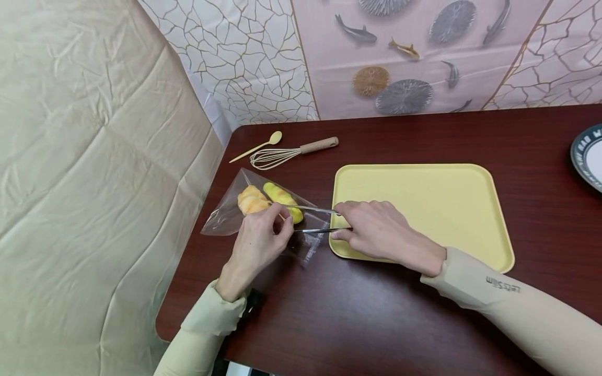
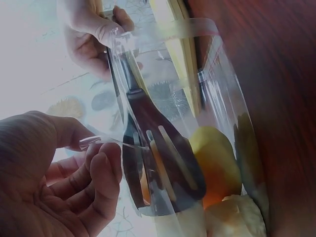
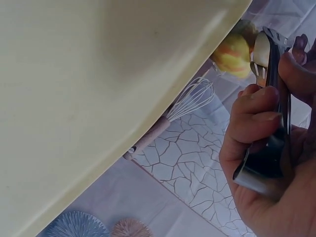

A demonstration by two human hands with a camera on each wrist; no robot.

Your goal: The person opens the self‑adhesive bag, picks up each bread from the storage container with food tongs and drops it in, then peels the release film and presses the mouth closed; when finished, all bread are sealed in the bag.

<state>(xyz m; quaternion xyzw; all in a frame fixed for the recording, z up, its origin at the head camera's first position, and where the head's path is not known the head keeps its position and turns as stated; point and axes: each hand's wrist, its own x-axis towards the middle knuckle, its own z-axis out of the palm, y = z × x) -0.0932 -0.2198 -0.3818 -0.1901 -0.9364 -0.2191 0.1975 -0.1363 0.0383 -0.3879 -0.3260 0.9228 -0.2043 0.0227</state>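
A clear plastic bag (image 1: 221, 222) lies on the table with a golden twisted bread roll (image 1: 252, 200) and a long yellow bread (image 1: 277, 193) inside. My left hand (image 1: 260, 237) pinches the bag's edge between thumb and fingers. Metal tongs (image 1: 317, 230) are gripped in my right hand (image 1: 383, 230), over the left edge of the yellow tray (image 1: 423, 196). Their dark slotted head (image 2: 158, 153) shows behind the plastic in the left wrist view, close to the breads. Whether the tongs touch a bread, I cannot tell.
Behind the bag lie a whisk (image 1: 319, 145) with a wooden handle and a pale yellow spoon (image 1: 275, 138). A dark-rimmed plate (image 1: 580, 156) stands at the far right. A cream cloth (image 1: 117, 183) hangs along the table's left side.
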